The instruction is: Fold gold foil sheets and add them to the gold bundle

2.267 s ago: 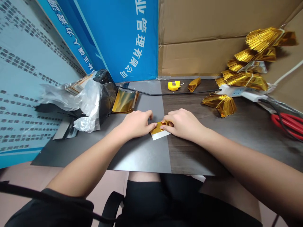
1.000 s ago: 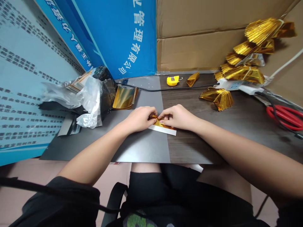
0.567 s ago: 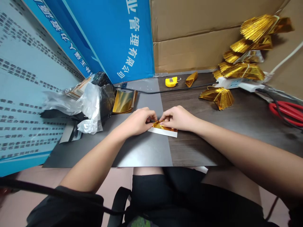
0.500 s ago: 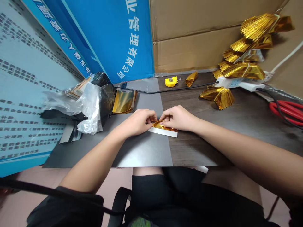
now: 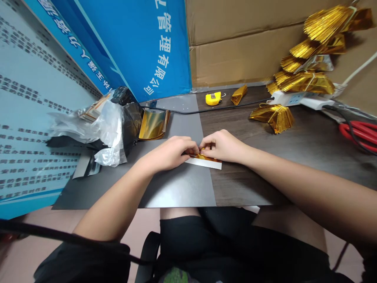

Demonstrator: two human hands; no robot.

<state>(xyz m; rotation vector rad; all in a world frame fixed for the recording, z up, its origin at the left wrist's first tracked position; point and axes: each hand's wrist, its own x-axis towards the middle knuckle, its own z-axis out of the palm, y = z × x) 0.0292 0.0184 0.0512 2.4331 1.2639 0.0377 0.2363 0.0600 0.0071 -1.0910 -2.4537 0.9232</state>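
Closest to you, your bare forearms reach forward from black sleeves across the worktop, over your black shorts. Your left hand point(image 5: 169, 154) and right hand point(image 5: 223, 146) meet at the centre, knuckles up. Your fingers point(image 5: 193, 148) curl narrowly inward, their tips almost touching, and pinch the top edge of a gold foil strip point(image 5: 204, 157). The strip lies flat under them and crosses the seam where a grey mat point(image 5: 176, 188) meets the dark wood-grain worktop point(image 5: 244, 184). A white band point(image 5: 203, 163) runs along its near edge, showing below your fingertips, and the strip's ends stick out just past both hands.

Beyond your left hand is a curled gold foil sheet point(image 5: 154, 125), beside a heap of clear plastic point(image 5: 110, 131) and a black bag point(image 5: 132, 122). Beyond your right hand sits a fan-shaped gold tassel bundle point(image 5: 272, 117). Red-handled scissors point(image 5: 357, 131) lie at the far right.

Further ahead are a yellow tape measure point(image 5: 213, 98), a small folded gold piece point(image 5: 239, 94) and a black cable point(image 5: 224, 109). Past them, more gold tassel bundles point(image 5: 304, 81) are piled by a white power strip point(image 5: 303, 101), against a cardboard sheet point(image 5: 235, 47) and a blue printed board point(image 5: 141, 47).
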